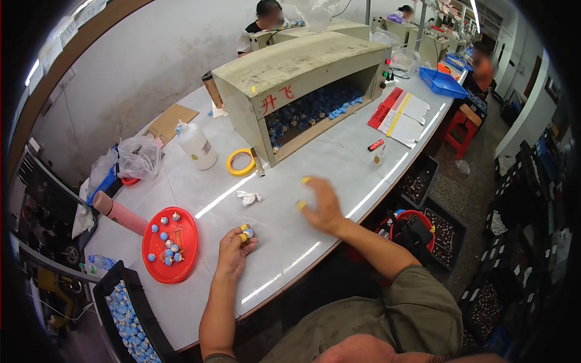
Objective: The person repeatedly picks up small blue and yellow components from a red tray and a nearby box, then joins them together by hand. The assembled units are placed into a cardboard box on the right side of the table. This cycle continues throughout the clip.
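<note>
My left hand [235,249] is closed, pinching a small blue-and-white ball-shaped figure [249,232] between fingertips wrapped in yellow tape. Over the table to the right of it, my right hand [322,207] hovers with thumb and fingers apart and nothing between them; motion blurs it slightly. Its thumb and a finger also carry yellow tape. Left of my left hand lies a round red tray [186,266] with several blue ball-shaped figures [169,246] on it. A crumpled white tissue [248,198] rests on the table beyond my left hand.
A metal box [242,103] with an open front holds many dark blue pieces. Around it are a yellow tape roll [231,162], a white bottle [197,145], a red lighter [375,145] and a red-white card [399,118]. A black bin [155,322] of blue figures stands at left, near a pink flask [118,213].
</note>
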Demonstrator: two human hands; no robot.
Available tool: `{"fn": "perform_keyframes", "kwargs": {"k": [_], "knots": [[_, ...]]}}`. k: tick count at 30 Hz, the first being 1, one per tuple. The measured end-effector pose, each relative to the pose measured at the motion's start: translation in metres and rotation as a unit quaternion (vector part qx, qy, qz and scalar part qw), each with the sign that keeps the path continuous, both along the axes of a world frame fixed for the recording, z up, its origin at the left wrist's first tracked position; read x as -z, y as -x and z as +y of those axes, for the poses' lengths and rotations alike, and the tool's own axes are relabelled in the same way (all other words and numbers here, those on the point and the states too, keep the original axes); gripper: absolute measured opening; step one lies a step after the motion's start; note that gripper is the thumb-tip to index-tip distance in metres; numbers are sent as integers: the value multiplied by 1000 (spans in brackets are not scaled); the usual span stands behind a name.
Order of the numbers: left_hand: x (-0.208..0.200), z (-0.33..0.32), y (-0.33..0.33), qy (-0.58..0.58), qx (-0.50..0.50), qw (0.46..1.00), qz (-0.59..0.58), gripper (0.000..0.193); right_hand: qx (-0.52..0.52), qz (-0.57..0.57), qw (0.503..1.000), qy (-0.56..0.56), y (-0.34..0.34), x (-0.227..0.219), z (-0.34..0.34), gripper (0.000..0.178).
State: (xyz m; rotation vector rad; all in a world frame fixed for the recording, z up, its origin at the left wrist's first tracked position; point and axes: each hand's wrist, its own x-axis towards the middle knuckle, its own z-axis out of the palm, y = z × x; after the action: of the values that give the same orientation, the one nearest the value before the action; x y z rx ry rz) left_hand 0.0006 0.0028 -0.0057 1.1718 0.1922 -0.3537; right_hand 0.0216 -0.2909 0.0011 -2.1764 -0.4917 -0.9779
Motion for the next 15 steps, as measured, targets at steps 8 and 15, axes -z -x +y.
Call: {"fn": "perform_keyframes", "kwargs": {"k": [8,15], "knots": [[-8,-4,2,-23,8,1000,17,24,456,160,873,-65,-35,29,-194,60],[-5,0,-1,-32,46,998,11,25,273,92,950,-119,-52,49,-182,34]]}}
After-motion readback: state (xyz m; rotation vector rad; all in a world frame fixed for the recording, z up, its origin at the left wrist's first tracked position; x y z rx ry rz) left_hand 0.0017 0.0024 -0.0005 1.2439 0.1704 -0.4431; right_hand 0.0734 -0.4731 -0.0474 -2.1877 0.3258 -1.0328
